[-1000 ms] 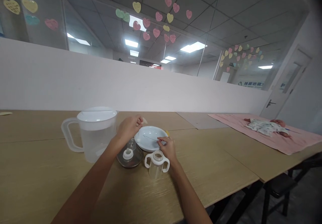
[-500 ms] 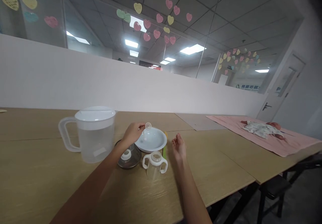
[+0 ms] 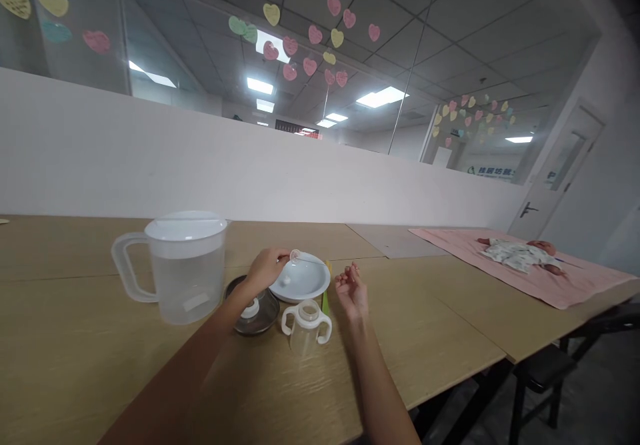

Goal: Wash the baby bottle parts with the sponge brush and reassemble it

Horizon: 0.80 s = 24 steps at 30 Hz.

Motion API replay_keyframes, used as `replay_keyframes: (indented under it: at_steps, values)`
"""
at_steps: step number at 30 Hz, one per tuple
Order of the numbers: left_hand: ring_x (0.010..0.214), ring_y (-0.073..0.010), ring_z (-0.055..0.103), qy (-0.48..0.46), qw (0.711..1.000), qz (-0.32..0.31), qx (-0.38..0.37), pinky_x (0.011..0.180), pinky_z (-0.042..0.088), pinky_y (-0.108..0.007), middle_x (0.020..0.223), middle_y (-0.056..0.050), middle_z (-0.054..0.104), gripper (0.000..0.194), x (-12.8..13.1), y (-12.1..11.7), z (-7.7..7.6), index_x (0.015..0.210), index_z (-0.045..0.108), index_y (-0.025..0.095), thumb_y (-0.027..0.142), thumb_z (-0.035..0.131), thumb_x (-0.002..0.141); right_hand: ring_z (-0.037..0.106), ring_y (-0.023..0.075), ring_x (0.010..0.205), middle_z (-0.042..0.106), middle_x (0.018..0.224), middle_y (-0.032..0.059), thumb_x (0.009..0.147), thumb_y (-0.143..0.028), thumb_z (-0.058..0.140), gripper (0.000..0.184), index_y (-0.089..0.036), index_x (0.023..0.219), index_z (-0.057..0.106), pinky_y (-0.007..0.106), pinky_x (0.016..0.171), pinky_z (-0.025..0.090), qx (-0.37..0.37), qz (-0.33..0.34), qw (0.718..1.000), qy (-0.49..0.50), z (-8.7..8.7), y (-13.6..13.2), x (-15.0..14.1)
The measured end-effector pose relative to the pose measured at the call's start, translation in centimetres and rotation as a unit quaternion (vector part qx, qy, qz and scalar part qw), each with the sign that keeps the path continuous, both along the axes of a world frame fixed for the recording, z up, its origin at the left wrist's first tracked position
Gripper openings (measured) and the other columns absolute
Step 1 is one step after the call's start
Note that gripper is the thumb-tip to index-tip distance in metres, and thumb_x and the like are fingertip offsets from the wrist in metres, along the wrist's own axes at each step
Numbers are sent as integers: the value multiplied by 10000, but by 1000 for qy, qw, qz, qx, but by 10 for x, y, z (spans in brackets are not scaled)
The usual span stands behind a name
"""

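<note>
My left hand (image 3: pixel 269 266) is closed, its fingertips pinching a small clear round piece (image 3: pixel 295 255) that looks like a bottle teat, over the far left rim of a white bowl (image 3: pixel 300 295). A thin pale line runs from that piece toward my right hand (image 3: pixel 353 293). Right of the bowl, my right hand is raised palm-up with fingers curled together; what they hold is too small to make out. A clear baby bottle body (image 3: pixel 304 339) with two white handles stands uncapped in front of the bowl. Under my left wrist lies a dark metal dish (image 3: pixel 265 321) holding a white ring cap (image 3: pixel 251 309).
A large lidded clear plastic jug (image 3: pixel 187 278) stands at left. A green and yellow strip-like item (image 3: pixel 325 303) lies beside the bowl. On the right, a baby doll (image 3: pixel 517 255) lies on a pink mat (image 3: pixel 555 295). A black stool (image 3: pixel 545 368) stands below the table edge.
The clear piece has turned and sits slightly lower, and the thin line beside it now shows. My right hand has moved slightly up and left, with its fingers more curled.
</note>
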<state>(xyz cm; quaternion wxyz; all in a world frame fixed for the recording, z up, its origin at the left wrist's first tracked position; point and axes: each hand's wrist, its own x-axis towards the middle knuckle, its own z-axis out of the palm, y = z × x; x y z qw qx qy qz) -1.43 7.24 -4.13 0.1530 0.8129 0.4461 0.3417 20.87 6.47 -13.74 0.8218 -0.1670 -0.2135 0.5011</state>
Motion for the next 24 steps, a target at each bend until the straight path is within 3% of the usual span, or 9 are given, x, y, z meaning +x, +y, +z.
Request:
replay_keyframes:
  at_steps: [8,17,24]
  values:
    - [966,-209,603,25,999,2,46,853,429,-281,1064,-74,677,310,3,7,-7,991,691,174,232,432,830,505,15,519,582,658,-105,671,-144,682,242,-223,862,557,141,548,463,14,7,1000,24,0,0,1]
    - [909,-200,618,8,998,16,53,848,442,-299,970,-47,701,283,2,5,-5,1009,665,183,217,481,796,507,19,517,569,657,-99,688,-149,673,230,-217,879,565,142,544,475,1,-12,1000,-18,-2,1,2]
    - [878,-189,629,-9,999,17,50,793,453,-268,930,-43,705,189,0,4,-2,850,677,180,235,510,781,510,13,522,568,666,-100,669,-117,671,267,-214,894,564,127,549,474,8,13,1000,3,-3,2,3]
